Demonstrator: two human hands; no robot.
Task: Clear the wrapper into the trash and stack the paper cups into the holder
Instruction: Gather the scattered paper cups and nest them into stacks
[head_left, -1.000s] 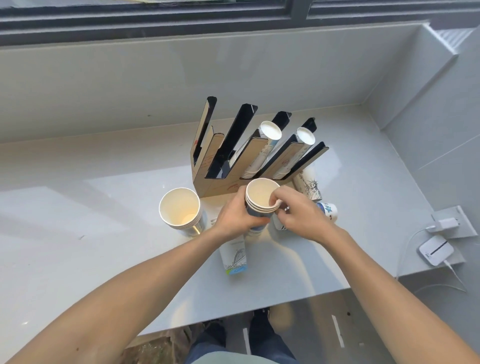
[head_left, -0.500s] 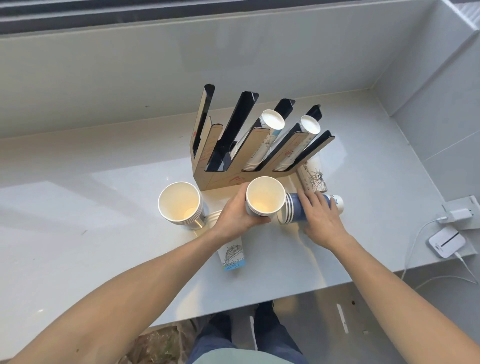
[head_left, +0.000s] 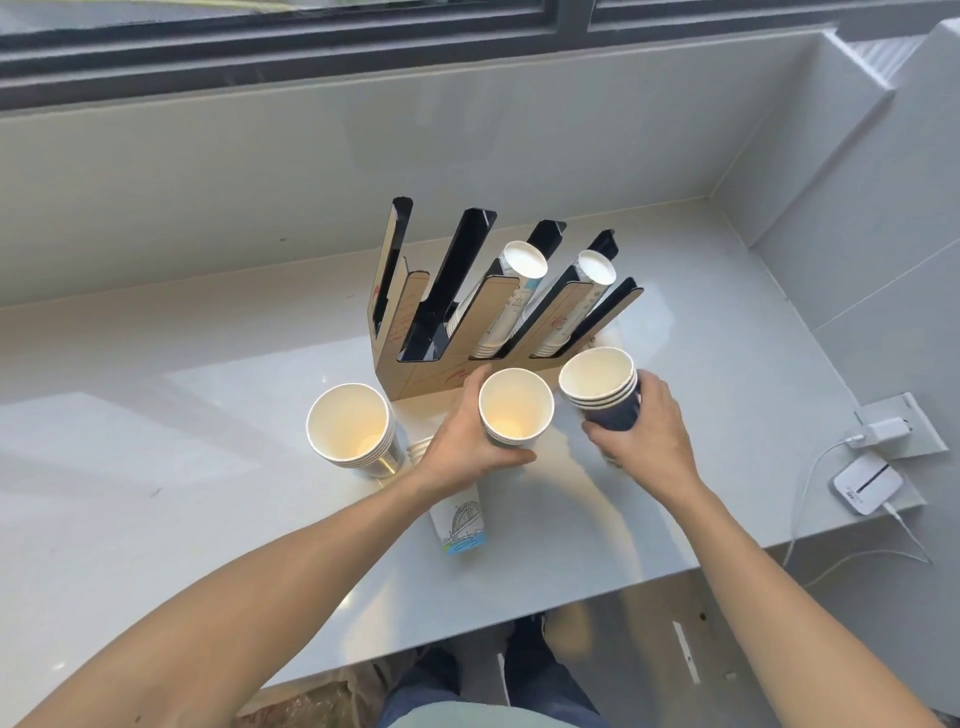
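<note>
Nearest on the counter (head_left: 156, 415) a printed white cup (head_left: 460, 522) lies on its side, long axis running near to far, base toward the viewer, its far end hidden under the left hand (head_left: 462, 447). That hand wraps a cup (head_left: 514, 408) held upright, mouth up, cream inside. Just right of it the right hand (head_left: 647, 436) grips a dark blue stack (head_left: 602, 392) of nested cups, white rims showing, mouth up and tipped slightly left. To the left a third stack (head_left: 350, 423) stands upright on the counter, apart from both hands. Behind them stands the cardboard holder (head_left: 415, 332), its black-lined slots slanting up and away; the two right slots hold rows of cups (head_left: 511, 291) with bases pointing up and back.
</note>
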